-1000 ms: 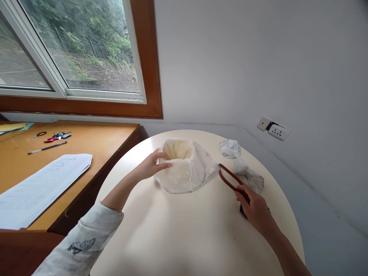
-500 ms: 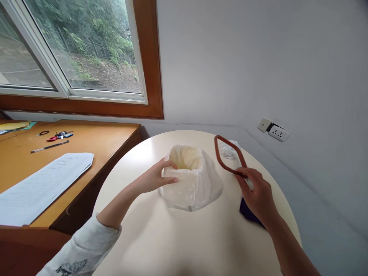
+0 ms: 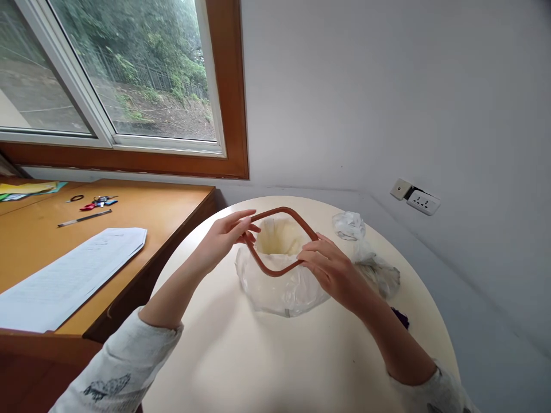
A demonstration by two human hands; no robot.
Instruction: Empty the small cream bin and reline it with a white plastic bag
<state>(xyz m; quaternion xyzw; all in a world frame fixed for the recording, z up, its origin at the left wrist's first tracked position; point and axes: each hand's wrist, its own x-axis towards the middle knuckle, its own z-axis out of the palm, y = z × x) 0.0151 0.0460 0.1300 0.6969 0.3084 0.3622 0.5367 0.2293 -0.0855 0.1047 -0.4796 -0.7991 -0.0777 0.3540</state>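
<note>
A brown rounded-square trash can ring [image 3: 275,273] hangs tilted in front of and above the opening of a small bin [image 3: 279,238]. A translucent white bin liner [image 3: 286,295] covers the bin and is folded out over its rim. My left hand [image 3: 226,235] is closed on the ring's left corner, thumb and fingers around the frame. My right hand [image 3: 329,264] grips the opposite corner, its fingers closed over the frame. Part of the bin's mouth shows through the ring.
Crumpled clear plastic bags [image 3: 348,225] lie at the right of the round table [image 3: 267,367], with a dark purple item [image 3: 400,317] partly behind my right forearm. On the wooden desk [image 3: 172,201] at left are papers [image 3: 81,275], a pen [image 3: 85,218] and keys [image 3: 101,202].
My right hand has brought the ring left, over the bin. My left hand has let go of the liner's edge and taken the ring's left corner.
</note>
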